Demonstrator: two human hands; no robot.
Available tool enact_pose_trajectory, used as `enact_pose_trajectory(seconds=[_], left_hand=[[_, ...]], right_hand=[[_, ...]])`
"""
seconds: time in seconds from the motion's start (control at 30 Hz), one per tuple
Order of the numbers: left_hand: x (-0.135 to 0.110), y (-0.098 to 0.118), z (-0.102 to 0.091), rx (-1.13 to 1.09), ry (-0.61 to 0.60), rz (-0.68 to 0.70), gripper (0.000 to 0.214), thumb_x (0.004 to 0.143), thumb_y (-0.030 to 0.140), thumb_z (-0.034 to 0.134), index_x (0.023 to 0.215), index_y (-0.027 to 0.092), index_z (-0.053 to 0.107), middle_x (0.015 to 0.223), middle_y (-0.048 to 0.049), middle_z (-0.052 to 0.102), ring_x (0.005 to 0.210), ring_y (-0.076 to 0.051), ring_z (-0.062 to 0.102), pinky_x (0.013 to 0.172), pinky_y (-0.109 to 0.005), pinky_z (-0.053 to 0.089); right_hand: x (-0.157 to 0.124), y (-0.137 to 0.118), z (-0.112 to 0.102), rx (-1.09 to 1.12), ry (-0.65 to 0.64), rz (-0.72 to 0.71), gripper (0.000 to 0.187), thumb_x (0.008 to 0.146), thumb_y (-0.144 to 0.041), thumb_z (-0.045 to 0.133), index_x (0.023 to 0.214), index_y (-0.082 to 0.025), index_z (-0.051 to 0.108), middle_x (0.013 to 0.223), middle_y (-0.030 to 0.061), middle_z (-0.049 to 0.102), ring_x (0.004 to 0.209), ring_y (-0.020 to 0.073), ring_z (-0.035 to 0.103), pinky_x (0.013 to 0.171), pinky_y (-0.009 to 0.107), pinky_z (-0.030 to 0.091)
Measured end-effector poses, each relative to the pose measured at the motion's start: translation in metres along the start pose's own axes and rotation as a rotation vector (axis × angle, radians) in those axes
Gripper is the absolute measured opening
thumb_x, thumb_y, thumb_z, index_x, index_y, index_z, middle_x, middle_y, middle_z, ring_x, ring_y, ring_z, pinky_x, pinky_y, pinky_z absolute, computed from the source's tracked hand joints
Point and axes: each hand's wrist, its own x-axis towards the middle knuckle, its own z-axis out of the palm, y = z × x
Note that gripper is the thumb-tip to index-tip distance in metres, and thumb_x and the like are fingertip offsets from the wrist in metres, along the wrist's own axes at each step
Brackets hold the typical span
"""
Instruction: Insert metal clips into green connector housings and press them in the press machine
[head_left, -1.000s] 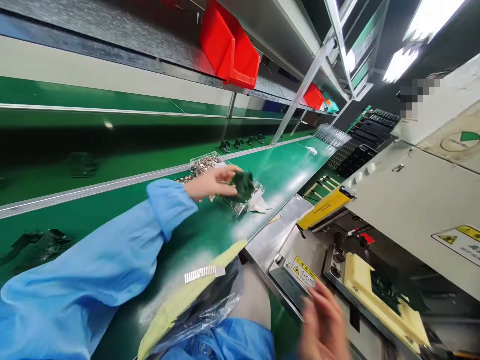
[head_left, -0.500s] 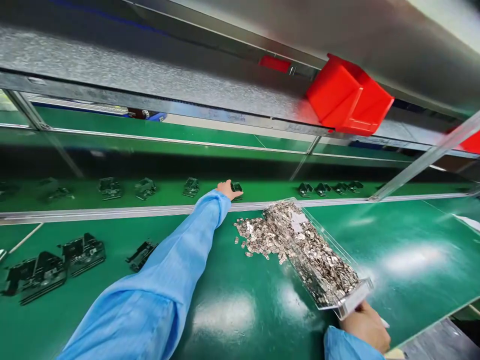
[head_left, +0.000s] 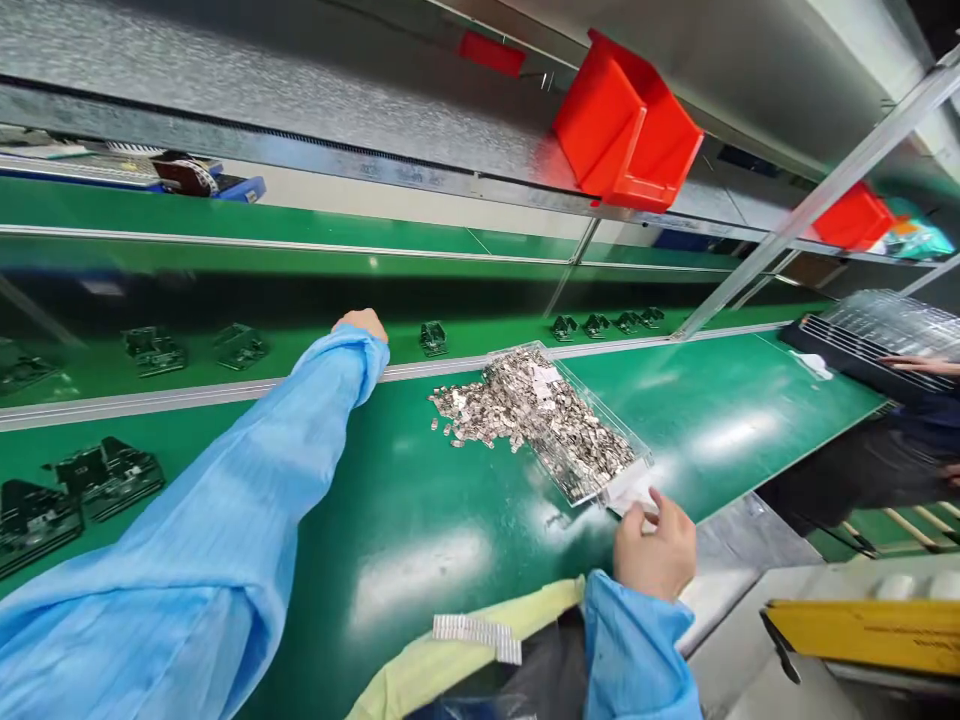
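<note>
My left hand [head_left: 361, 323] past the rail [head_left: 225, 390], grip hidden | my right hand [head_left: 654, 548] pinches tray [head_left: 600, 420] corner | belt [head_left: 420, 520] bare between

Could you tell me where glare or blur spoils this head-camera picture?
Head view: white lamp glare patches on the glossy green bench top; straight shelf rails bow from wide-angle distortion; the heap of small silvery metal clips stays sharp, as does the right hand.

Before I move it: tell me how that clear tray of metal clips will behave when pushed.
The clear tray probably slides easily on the glossy green belt. It looks heaped, so likely heavy for its size. Its far end seems open, with metal clips spilled there; more may scatter.
</note>
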Motion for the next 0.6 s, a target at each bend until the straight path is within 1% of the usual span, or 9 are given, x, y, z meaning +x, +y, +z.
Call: enact_pose_trajectory(seconds=[0.03,0.07,0.13,0.17,0.3,0.37,0.43,0.5,0.6], left_hand=[[-0.009,0.008,0.001,0.038,-0.021,0.019,0.036,0.075,0.022,0.070,0.107,0.008,0.063,0.104,-0.0174,0.066,0.101,-0.035,0.062,0.084,-0.047,0.050],[-0.021,0.016,0.002,0.077,-0.042,0.053,0.037,0.072,0.020,0.070,0.106,0.009,0.064,0.101,-0.0185,0.067,0.101,-0.037,0.062,0.084,-0.047,0.049],[-0.059,0.023,0.006,0.130,-0.069,0.159,0.037,0.076,0.023,0.064,0.111,0.014,0.063,0.103,-0.0167,0.067,0.102,-0.036,0.062,0.084,-0.045,0.049],[-0.083,0.021,0.009,0.144,-0.077,0.219,0.036,0.079,0.025,0.058,0.114,0.017,0.061,0.104,-0.0156,0.067,0.101,-0.035,0.062,0.084,-0.044,0.049],[-0.186,-0.017,0.019,0.195,-0.110,0.384,0.038,0.087,0.031,0.043,0.121,0.021,0.056,0.098,-0.0118,0.065,0.092,-0.031,0.065,0.078,-0.041,0.051],[-0.222,-0.045,0.023,0.237,-0.113,0.412,0.041,0.089,0.032,0.037,0.125,0.018,0.053,0.096,-0.0117,0.065,0.088,-0.030,0.065,0.075,-0.040,0.052],[-0.243,-0.070,0.024,0.217,-0.109,0.397,0.047,0.091,0.039,0.037,0.130,0.016,0.048,0.103,-0.0129,0.063,0.086,-0.030,0.066,0.075,-0.040,0.052],[-0.251,-0.092,0.021,0.136,-0.134,0.369,0.059,0.087,0.051,0.044,0.137,0.019,0.041,0.119,-0.0136,0.059,0.089,-0.029,0.066,0.078,-0.041,0.053],[-0.248,-0.120,0.016,0.001,-0.217,0.395,0.084,0.072,0.059,0.062,0.143,0.028,0.030,0.142,-0.0117,0.043,0.112,-0.032,0.059,0.088,-0.042,0.052]], right_hand=[[-0.004,-0.012,-0.004,0.053,0.006,-0.056,0.037,0.087,-0.027,0.041,0.111,-0.008,0.063,0.104,0.0202,0.063,0.099,0.0315,0.059,0.083,0.040,0.047],[-0.008,-0.025,-0.005,0.098,-0.072,-0.123,0.036,0.090,-0.027,0.038,0.109,-0.009,0.063,0.102,0.0187,0.064,0.095,0.0289,0.060,0.081,0.037,0.048],[-0.011,-0.052,0.002,0.113,-0.382,-0.275,0.036,0.094,-0.023,0.033,0.110,-0.010,0.063,0.103,0.0156,0.065,0.092,0.0238,0.062,0.083,0.032,0.048],[-0.011,-0.064,0.010,0.101,-0.476,-0.321,0.034,0.094,-0.021,0.035,0.109,-0.012,0.065,0.101,0.0131,0.066,0.091,0.0220,0.063,0.083,0.029,0.048],[-0.007,-0.096,0.046,0.001,-0.608,-0.391,0.033,0.090,-0.012,0.043,0.114,-0.015,0.065,0.104,0.0129,0.064,0.091,0.0234,0.063,0.081,0.029,0.047],[-0.007,-0.101,0.058,-0.057,-0.653,-0.408,0.034,0.089,-0.010,0.044,0.115,-0.016,0.066,0.105,0.0146,0.062,0.085,0.0242,0.065,0.075,0.030,0.048],[-0.010,-0.102,0.062,-0.099,-0.689,-0.424,0.032,0.090,-0.011,0.045,0.112,-0.016,0.067,0.104,0.0149,0.060,0.081,0.0238,0.065,0.072,0.031,0.048],[-0.015,-0.099,0.060,-0.121,-0.711,-0.440,0.028,0.092,-0.014,0.046,0.108,-0.015,0.069,0.103,0.0144,0.059,0.083,0.0237,0.065,0.073,0.030,0.048],[-0.021,-0.095,0.052,-0.124,-0.735,-0.468,0.023,0.093,-0.019,0.050,0.107,-0.014,0.068,0.103,0.0124,0.061,0.089,0.0223,0.063,0.078,0.029,0.047]])
